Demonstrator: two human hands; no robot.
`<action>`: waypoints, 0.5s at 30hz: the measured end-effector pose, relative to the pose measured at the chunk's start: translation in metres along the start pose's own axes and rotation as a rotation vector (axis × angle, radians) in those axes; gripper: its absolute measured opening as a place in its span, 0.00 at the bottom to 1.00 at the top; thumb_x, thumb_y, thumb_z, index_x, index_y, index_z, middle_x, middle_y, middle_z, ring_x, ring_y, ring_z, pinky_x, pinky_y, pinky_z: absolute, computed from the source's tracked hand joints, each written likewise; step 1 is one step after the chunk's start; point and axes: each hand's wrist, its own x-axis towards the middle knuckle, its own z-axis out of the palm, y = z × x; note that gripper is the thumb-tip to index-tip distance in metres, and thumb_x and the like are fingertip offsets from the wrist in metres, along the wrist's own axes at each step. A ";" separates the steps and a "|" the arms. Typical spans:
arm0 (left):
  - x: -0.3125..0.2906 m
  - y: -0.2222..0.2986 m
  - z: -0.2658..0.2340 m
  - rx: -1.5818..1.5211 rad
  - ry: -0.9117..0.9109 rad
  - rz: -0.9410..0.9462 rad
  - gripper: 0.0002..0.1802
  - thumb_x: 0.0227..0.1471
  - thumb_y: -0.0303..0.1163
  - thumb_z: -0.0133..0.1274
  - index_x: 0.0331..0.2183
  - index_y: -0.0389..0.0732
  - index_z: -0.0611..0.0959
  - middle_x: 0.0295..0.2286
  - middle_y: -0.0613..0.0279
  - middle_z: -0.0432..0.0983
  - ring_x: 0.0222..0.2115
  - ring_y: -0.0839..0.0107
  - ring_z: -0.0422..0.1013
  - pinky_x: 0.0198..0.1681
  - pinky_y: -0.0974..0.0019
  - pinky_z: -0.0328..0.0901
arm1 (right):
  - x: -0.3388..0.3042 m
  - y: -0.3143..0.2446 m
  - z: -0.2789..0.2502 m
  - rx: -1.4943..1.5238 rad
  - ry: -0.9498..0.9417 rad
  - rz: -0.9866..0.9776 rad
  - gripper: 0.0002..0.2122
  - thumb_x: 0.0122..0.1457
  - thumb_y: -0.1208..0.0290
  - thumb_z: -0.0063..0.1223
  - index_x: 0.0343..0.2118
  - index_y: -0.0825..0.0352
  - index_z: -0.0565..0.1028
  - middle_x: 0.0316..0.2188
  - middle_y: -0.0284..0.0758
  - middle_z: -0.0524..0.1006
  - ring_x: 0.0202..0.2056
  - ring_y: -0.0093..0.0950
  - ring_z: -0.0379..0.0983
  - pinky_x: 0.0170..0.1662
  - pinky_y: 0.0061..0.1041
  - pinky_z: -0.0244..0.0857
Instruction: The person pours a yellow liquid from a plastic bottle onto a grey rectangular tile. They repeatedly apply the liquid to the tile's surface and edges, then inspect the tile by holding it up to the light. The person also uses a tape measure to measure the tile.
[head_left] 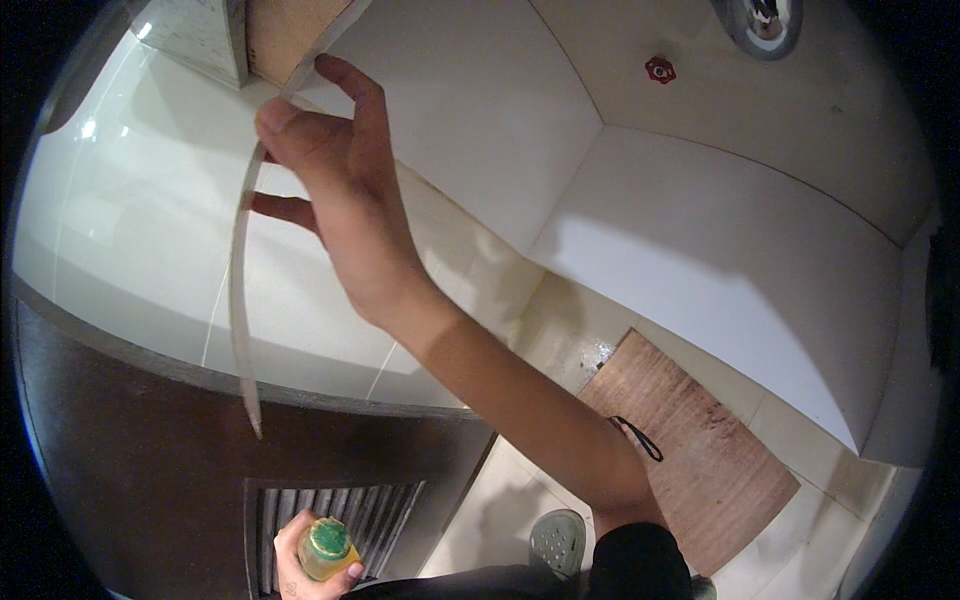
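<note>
My right hand (335,155) reaches up toward the upper left and grips the edge of a thin pale panel (238,270). The panel shows nearly edge-on, and its lower corner hangs over the front of the white tiled counter (130,220). The thumb lies at the panel's edge, with other fingers reaching to it above and below. Low in the picture, my left hand (292,565) is wrapped round a small jar (328,548) with a mottled green top and yellowish sides. The jar is before a slatted vent; part of that hand is cut off by the lower edge.
A dark brown cabinet front (150,450) with a slatted vent (385,515) runs below the counter. On the tiled floor at right lies a brown wooden board (720,470). A grey clog (557,540) shows below. A red valve knob (660,70) sits on the far wall.
</note>
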 end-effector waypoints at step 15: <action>-0.006 -0.009 -0.001 0.074 -0.011 0.015 0.54 0.32 0.43 0.72 0.56 0.31 0.62 0.43 0.56 0.67 0.42 0.70 0.67 0.48 0.62 0.64 | -0.043 -0.009 -0.023 -0.068 -0.095 0.210 0.32 0.54 0.59 0.53 0.61 0.55 0.55 0.42 0.38 0.64 0.43 0.27 0.67 0.41 0.31 0.71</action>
